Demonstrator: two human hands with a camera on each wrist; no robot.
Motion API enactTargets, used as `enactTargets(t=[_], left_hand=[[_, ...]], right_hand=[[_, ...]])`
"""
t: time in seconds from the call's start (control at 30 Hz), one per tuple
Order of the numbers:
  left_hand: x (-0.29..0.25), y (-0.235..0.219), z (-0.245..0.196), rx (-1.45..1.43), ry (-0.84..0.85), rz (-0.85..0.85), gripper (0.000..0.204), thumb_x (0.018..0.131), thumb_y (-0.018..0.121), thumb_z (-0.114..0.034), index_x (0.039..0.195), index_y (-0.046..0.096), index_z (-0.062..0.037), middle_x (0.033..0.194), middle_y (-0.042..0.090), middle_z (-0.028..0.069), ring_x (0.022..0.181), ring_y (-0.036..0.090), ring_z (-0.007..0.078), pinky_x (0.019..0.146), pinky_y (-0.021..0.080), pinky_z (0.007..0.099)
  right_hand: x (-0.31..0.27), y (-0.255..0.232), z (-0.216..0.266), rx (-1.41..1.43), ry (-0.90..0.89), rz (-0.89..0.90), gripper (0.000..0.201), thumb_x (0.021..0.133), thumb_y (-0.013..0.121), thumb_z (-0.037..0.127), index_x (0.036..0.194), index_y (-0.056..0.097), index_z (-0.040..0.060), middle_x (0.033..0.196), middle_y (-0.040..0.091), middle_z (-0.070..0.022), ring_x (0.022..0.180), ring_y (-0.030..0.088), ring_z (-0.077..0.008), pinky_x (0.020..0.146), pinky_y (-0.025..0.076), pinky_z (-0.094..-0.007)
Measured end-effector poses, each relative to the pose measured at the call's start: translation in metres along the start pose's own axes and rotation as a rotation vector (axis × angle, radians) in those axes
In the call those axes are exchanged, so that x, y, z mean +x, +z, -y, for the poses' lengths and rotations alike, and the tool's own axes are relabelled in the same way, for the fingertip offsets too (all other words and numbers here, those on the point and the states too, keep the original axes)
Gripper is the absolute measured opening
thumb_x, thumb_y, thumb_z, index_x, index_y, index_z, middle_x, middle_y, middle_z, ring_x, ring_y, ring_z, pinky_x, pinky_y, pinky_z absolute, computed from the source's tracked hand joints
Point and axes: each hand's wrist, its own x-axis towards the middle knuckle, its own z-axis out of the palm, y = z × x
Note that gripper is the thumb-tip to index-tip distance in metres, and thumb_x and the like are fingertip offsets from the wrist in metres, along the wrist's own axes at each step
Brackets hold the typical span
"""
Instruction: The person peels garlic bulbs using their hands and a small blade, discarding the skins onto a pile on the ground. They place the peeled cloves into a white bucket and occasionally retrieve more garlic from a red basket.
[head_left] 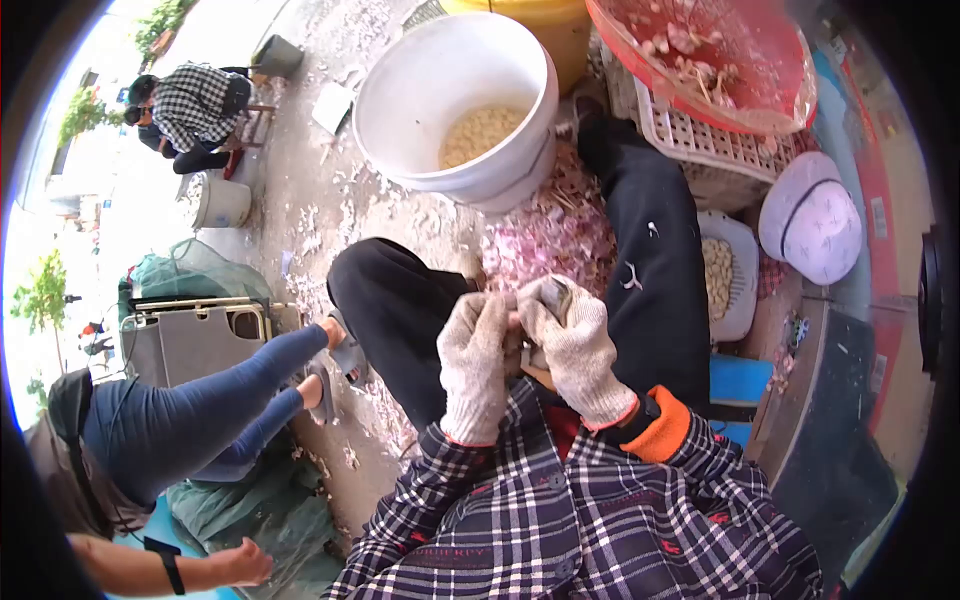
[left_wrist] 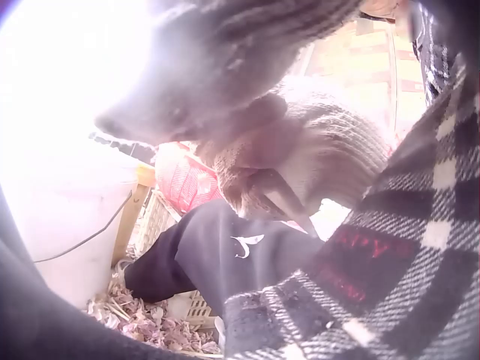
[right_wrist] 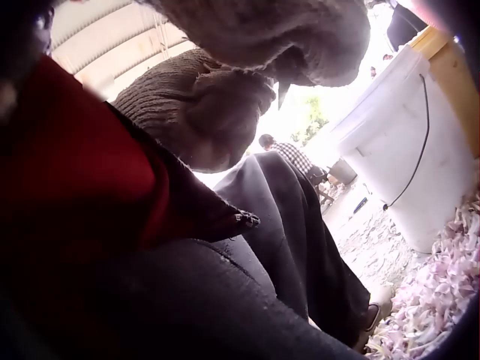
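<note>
Both hands wear off-white knit gloves and meet in front of the chest in the head view. My left hand pinches a small pinkish garlic clove between its fingertips, right against the other hand. My right hand curls its fingers round a slim, flat tool that looks like a small knife, its strip sticking out below the palm in the left wrist view. Gloved fingers hide most of the clove and the tool. Peeled cloves lie in the white bucket ahead of the knees.
Pink garlic skins heap between the legs. A red basin of garlic bulbs rests on a plastic crate at right, near a white basket of cloves. One person sits far left; another is close at left.
</note>
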Motion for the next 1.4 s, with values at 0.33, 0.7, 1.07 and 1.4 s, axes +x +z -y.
enactTargets(t=[0.33,0.7,1.07,1.4], left_hand=[[0.006,0.001,0.015,-0.007,0.126,-0.043,0.015,0.097,0.060,-0.017,0.100,0.061,-0.0019,0.073,0.058,-0.0027,0.054,0.045,0.0014,0.045,0.035,0.0166],[0.013,-0.017,0.014,-0.262,-0.061,0.065,0.022,0.097,0.061,-0.026,0.100,0.063,-0.0043,0.074,0.059,0.0012,0.049,0.044,0.0051,0.041,0.033,0.0187],[0.017,-0.036,-0.002,-0.376,-0.059,0.245,0.043,0.099,0.055,-0.041,0.115,0.056,-0.0004,0.069,0.052,-0.0010,0.042,0.036,0.0048,0.035,0.029,0.0192],[0.013,-0.041,-0.005,-0.184,-0.037,0.241,0.028,0.094,0.063,-0.027,0.100,0.063,0.0005,0.070,0.052,0.0008,0.049,0.041,0.0051,0.041,0.032,0.0184]], right_hand=[[0.004,0.003,-0.012,-0.566,-0.378,-0.078,0.010,0.094,0.060,0.010,0.101,0.063,0.0028,0.084,0.069,-0.0102,0.073,0.068,-0.0144,0.063,0.052,-0.0281],[0.006,-0.002,0.006,0.127,0.172,0.048,0.011,0.094,0.063,0.016,0.093,0.064,0.0045,0.068,0.061,-0.0025,0.051,0.055,-0.0071,0.044,0.041,-0.0247],[0.007,-0.026,0.038,-0.973,-0.136,0.225,0.032,0.094,0.061,0.033,0.114,0.056,0.0079,0.082,0.066,-0.0184,0.076,0.066,-0.0349,0.067,0.051,-0.0425],[-0.004,-0.018,0.040,-1.070,-0.556,0.378,0.020,0.091,0.063,0.026,0.104,0.058,0.0112,0.070,0.062,-0.0117,0.059,0.062,-0.0313,0.051,0.047,-0.0421]])
